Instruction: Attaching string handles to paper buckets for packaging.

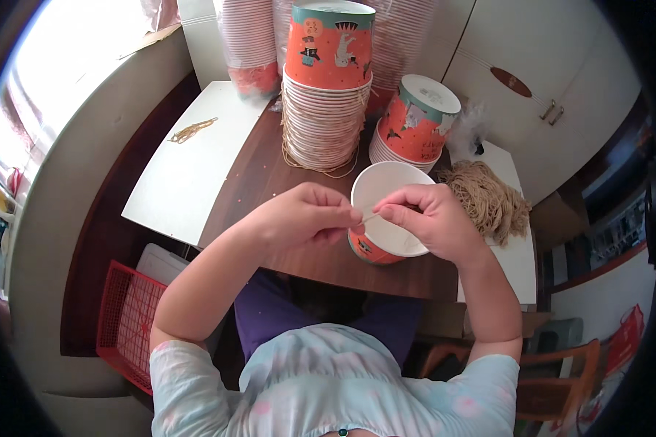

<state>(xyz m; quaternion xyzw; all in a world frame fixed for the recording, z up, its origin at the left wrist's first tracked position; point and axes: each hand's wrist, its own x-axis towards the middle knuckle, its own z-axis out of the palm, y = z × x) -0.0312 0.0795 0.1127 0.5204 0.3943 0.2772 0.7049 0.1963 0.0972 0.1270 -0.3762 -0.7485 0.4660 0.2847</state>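
Observation:
My left hand [302, 215] and my right hand [436, 220] meet in front of me, both closed in a pinch. Between their fingertips runs a short bit of thin beige cord [369, 217]. Just under them an orange paper bucket [375, 253] with a white inside stands mouth up on the brown table; my right hand covers part of its rim. To the right of that hand lies a thick heap of beige cords [488, 200]. Behind the bucket, a short stack of upside-down buckets [415, 127] shows an orange and green print.
A tall upside-down bucket stack [328, 51], with cords hanging round its rims, rises at the table's back. Plastic-wrapped bucket stacks [248, 36] are behind it. Loose cords [194, 130] lie on the white surface at left. A red basket [127, 320] and a wooden chair [568, 379] flank me.

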